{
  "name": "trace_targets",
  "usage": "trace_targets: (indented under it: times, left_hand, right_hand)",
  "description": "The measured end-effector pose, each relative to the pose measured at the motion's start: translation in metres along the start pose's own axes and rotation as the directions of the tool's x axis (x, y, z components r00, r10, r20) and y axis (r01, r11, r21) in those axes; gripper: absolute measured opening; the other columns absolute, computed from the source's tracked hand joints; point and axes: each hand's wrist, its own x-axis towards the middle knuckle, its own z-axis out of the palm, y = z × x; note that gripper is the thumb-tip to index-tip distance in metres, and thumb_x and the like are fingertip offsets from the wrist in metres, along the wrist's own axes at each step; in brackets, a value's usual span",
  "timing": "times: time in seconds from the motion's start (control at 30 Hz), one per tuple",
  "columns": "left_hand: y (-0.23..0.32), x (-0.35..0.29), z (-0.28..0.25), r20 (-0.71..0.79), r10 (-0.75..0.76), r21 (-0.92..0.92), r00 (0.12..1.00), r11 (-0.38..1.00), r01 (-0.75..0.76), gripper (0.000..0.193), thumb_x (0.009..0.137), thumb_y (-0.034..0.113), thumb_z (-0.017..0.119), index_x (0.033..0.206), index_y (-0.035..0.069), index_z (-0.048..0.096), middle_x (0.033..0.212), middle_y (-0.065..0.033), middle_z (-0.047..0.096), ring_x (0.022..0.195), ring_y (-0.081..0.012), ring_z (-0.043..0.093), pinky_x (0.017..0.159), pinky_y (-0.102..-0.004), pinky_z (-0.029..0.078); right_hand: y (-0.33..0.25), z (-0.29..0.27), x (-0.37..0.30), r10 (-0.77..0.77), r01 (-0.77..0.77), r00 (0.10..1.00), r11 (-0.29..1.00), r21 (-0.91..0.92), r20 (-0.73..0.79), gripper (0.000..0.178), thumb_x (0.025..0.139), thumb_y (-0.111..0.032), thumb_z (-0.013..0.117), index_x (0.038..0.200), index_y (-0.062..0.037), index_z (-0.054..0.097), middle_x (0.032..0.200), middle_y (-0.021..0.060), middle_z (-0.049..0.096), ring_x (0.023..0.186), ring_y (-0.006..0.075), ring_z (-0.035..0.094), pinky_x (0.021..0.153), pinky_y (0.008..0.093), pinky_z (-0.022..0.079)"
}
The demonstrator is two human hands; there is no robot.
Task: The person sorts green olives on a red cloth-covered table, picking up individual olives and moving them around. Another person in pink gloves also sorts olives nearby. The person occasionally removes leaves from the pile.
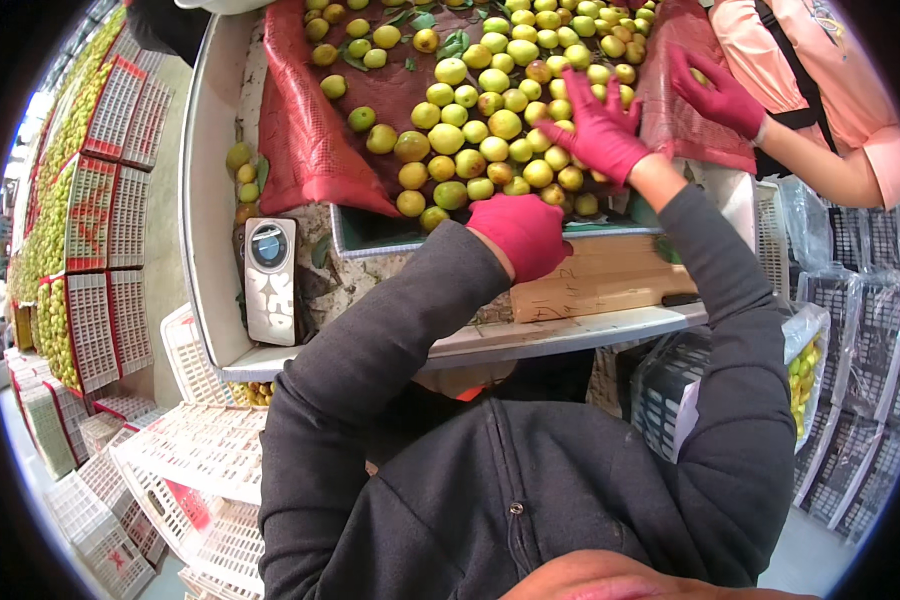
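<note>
Now, from the head view, the left hand (522,238) in its pink glove sits curled at the near edge of the yellow-green fruit (505,124), fingers tucked under, and I can't tell whether they pinch anything! Up goes the eye to the right hand (602,132), gloved alike, fingers spread wide over the pile's right side. That fruit lies loose across a dark red cloth (315,150). A co-worker's hand (718,95) hovers just beside, right of the pile. Nearer us, a phone (270,300) lies left, a brown board (590,280) right.
</note>
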Motion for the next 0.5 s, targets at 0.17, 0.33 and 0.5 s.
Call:
trace_targets:
  times: [0.17,0.33,0.5]
  left_hand:
    - [0.001,0.003,-0.003,0.029,0.013,-0.016,1.000,1.000,-0.013,0.043,0.093,0.046,0.068,0.108,0.006,0.073,0.099,-0.0183,0.075,0.094,-0.0393,0.072,0.083,-0.0499,0.057]
    - [0.000,-0.003,-0.001,0.001,-0.014,-0.006,1.000,1.000,0.014,0.041,0.093,0.045,0.068,0.105,0.006,0.073,0.096,-0.0176,0.075,0.092,-0.0398,0.072,0.081,-0.0505,0.057]
    - [0.001,-0.006,-0.001,-0.023,-0.013,0.010,1.000,1.000,0.014,0.040,0.092,0.045,0.069,0.107,0.007,0.070,0.096,-0.0186,0.074,0.091,-0.0412,0.072,0.079,-0.0512,0.058]
  right_hand:
    - [0.004,0.012,-0.039,-0.260,0.274,0.960,0.946,0.172,-0.102,0.094,0.095,-0.075,0.051,0.168,-0.0244,0.021,0.173,0.0196,0.017,0.159,0.0500,0.006,0.123,0.0684,0.002]
    - [0.004,-0.012,-0.039,-0.444,0.497,0.868,0.767,0.406,-0.223,0.067,0.103,-0.044,0.062,0.162,-0.0189,0.040,0.171,0.0135,0.030,0.159,0.0424,0.020,0.127,0.0591,0.013]
    - [0.004,-0.015,0.041,-0.359,0.588,0.679,0.788,0.183,-0.640,0.057,0.098,-0.042,0.067,0.150,-0.0209,0.055,0.159,0.0117,0.050,0.148,0.0438,0.040,0.120,0.0546,0.032]
